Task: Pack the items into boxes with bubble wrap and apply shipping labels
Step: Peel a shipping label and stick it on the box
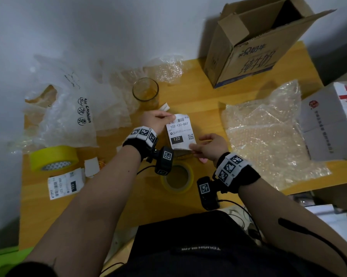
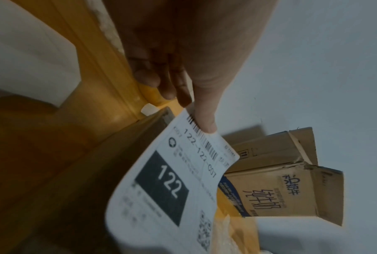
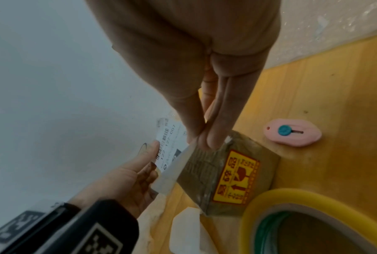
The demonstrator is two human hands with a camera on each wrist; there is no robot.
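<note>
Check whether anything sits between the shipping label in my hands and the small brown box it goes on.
Nothing visible does. The shipping label hangs over the small brown box, pinched by the left hand at its top and the right hand at its lower corner.

paper label (image 1: 180, 132), cardboard box (image 3: 224, 173), wooden table (image 1: 198, 100)

Your label (image 1: 180, 132) hides most of the small box (image 1: 183, 152) beneath your fingers; its small print stays unreadable.
</note>
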